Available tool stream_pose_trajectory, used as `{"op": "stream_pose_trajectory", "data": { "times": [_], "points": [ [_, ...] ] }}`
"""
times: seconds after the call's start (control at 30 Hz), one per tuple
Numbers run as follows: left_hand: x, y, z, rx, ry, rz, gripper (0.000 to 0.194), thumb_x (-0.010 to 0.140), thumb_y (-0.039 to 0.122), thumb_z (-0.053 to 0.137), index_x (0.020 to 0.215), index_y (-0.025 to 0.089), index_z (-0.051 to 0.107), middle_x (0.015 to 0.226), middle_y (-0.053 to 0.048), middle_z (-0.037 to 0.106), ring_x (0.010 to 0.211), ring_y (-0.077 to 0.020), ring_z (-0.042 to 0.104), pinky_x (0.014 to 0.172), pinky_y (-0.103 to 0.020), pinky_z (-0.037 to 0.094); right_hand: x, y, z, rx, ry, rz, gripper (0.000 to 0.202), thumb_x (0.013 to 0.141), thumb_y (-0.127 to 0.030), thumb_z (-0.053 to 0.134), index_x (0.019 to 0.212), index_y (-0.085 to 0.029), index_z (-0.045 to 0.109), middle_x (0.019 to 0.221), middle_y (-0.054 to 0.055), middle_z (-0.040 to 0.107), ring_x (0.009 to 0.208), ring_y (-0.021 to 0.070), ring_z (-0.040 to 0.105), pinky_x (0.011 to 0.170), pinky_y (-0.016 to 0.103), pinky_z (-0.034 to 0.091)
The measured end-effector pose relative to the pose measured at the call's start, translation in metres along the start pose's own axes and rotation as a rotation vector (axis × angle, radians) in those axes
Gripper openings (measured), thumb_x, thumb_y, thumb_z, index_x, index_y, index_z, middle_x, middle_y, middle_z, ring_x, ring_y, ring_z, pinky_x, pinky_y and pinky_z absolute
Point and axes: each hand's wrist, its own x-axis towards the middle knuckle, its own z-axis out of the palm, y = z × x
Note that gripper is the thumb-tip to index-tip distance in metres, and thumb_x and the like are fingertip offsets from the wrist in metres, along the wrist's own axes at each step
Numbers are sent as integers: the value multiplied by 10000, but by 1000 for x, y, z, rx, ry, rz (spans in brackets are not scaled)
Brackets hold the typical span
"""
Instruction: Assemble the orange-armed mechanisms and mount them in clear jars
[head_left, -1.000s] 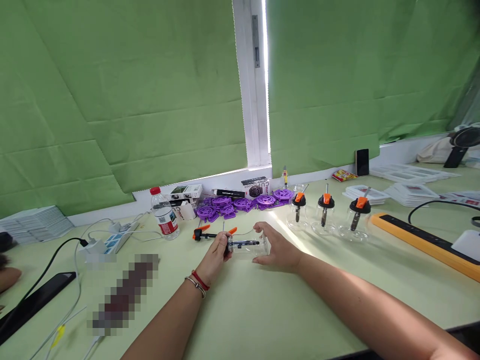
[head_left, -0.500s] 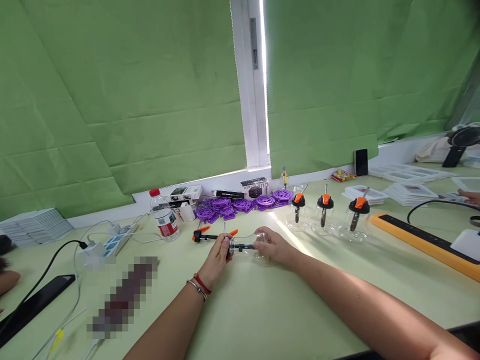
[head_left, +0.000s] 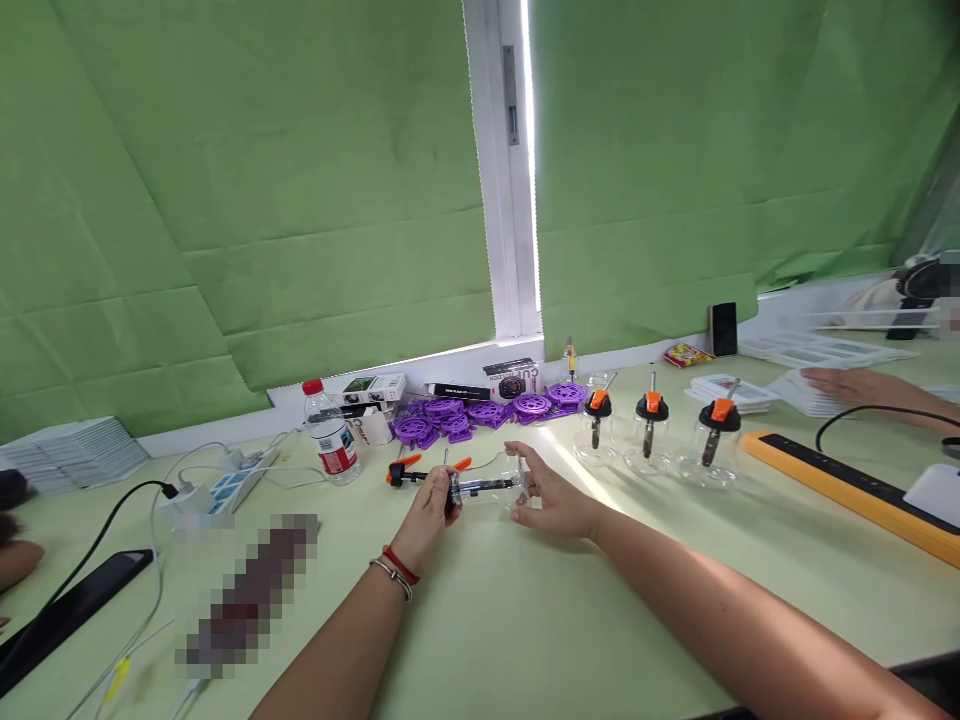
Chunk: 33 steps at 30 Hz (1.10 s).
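My left hand [head_left: 430, 508] is closed round the black lid end of a clear bottle [head_left: 489, 488], which lies sideways above the table with a dark rod inside. At its wide base, my right hand [head_left: 559, 495] has thumb and fingers spread apart around the rim; whether they touch it I cannot tell. Just beyond my left hand lies a black part with orange levers [head_left: 405, 470]. To the right stand similar clear bottles with black and orange tops: one [head_left: 596, 425], a second [head_left: 649, 430] and a third [head_left: 715, 435].
Purple wheel-like parts [head_left: 450, 415] lie along the wall near small boxes [head_left: 373, 388]. A water bottle [head_left: 331, 440] stands left, by a power strip [head_left: 240, 480]. An orange-edged power strip [head_left: 847, 495] lies right. Another person's hand [head_left: 862, 385] rests on stacked white cards [head_left: 802, 393].
My right hand's fingers have spread from their grip on the bottle's base. The bottle tilts slightly differently. Another person's hand has moved left onto the stacked cards.
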Motion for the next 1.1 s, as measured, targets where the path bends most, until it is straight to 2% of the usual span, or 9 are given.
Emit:
{"op": "stream_pose_trajectory", "data": {
  "times": [0.2, 0.33, 0.53, 0.6, 0.67, 0.77, 0.87, 0.97, 1.1],
  "points": [
    [-1, 0, -1, 46, -6, 38, 525, 805, 676, 404, 1046, 223, 514, 796, 11, 449, 690, -111, 435, 661, -240, 444, -1, 3, -1, -71, -2, 71, 801, 679, -380, 735, 1314, -289, 254, 1138, 69, 472, 660, 85, 541, 596, 251, 465],
    [-2, -1, -1, 97, -20, 65, 532, 821, 669, 379, 1066, 221, 525, 784, 8, 440, 700, -123, 430, 658, -247, 441, 1, 9, 2, -32, 25, 187, 651, 680, -466, 717, 1179, -233, 370, 816, -17, 553, 545, 82, 527, 509, 215, 419],
    [-4, 0, 2, 108, -52, 94, 552, 824, 660, 386, 1130, 219, 512, 790, 7, 442, 687, -125, 419, 653, -257, 424, 5, 14, 5, 193, -26, 391, 506, 812, -677, 395, 955, -193, 423, 571, -22, 585, 387, 117, 553, 353, 186, 303],
    [-3, -2, 3, 103, -50, 93, 546, 828, 656, 382, 1131, 221, 508, 771, 14, 429, 673, -123, 410, 645, -256, 414, 7, 12, 4, 204, -15, 399, 544, 814, -696, 362, 956, -179, 455, 622, 9, 609, 426, 124, 572, 347, 190, 314],
    [-2, -4, 2, 98, -42, 81, 539, 827, 659, 381, 1106, 215, 509, 755, 19, 418, 666, -121, 407, 631, -251, 403, 6, 8, 2, 173, 25, 350, 575, 812, -683, 399, 1050, -167, 482, 855, 75, 644, 521, 116, 589, 383, 202, 372],
    [1, -6, -1, 65, 8, 56, 520, 825, 663, 379, 1045, 209, 507, 755, 18, 423, 664, -117, 407, 614, -242, 390, 3, 3, -2, 131, 65, 201, 709, 763, -582, 595, 1326, -239, 334, 1308, 138, 439, 731, 110, 589, 546, 233, 478],
    [3, -7, -3, 28, 49, 48, 502, 824, 662, 382, 1021, 214, 496, 774, 17, 430, 669, -112, 408, 622, -237, 395, 1, 2, -4, 126, 40, 78, 868, 694, -454, 728, 1389, -318, 226, 1388, 117, 305, 857, 114, 570, 688, 256, 495],
    [1, -5, -2, 46, 28, 75, 498, 820, 658, 398, 1036, 221, 495, 800, 11, 444, 694, -115, 422, 653, -244, 410, 2, 6, -4, 173, 21, 118, 734, 720, -488, 690, 1316, -284, 313, 1233, 95, 441, 741, 101, 599, 609, 247, 488],
    [-1, -2, -1, 68, 11, 106, 505, 804, 666, 420, 1029, 220, 501, 814, 3, 449, 703, -121, 421, 670, -256, 422, 8, 16, -1, 217, 6, 277, 541, 802, -656, 469, 1065, -185, 442, 765, 8, 587, 488, 104, 573, 406, 205, 391]
  ]
}}
